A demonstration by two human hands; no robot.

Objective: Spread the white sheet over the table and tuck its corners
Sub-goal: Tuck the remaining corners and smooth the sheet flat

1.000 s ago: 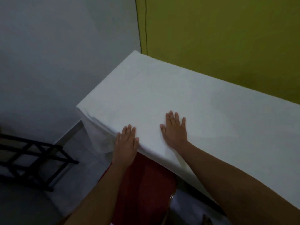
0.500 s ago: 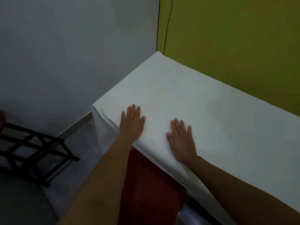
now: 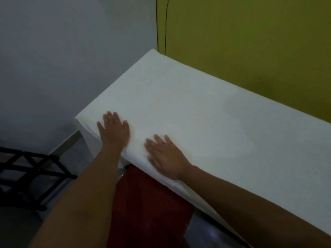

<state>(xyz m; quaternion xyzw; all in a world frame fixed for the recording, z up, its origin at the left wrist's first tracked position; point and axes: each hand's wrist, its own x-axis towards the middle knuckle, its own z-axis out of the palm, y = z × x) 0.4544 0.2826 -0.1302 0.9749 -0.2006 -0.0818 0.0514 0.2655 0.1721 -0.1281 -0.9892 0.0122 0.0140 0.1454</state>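
Note:
A white sheet (image 3: 188, 104) covers the whole table top, which runs from the near left corner to the far corner by the walls. The sheet hangs down over the near left corner (image 3: 84, 133) and along the near edge. My left hand (image 3: 114, 131) lies flat on the sheet close to that corner, fingers spread. My right hand (image 3: 166, 156) lies flat beside it at the near edge, palm down. Neither hand holds any cloth.
A green wall (image 3: 250, 42) runs behind the table and a grey wall (image 3: 71, 51) stands to the left. A black wooden rack (image 3: 26, 176) sits on the floor at lower left. Red cloth (image 3: 148, 208) shows below the table's near edge.
My left hand slid forward from the near edge onto the top and toward the left corner. My right hand stayed flat near the edge. The view shifted.

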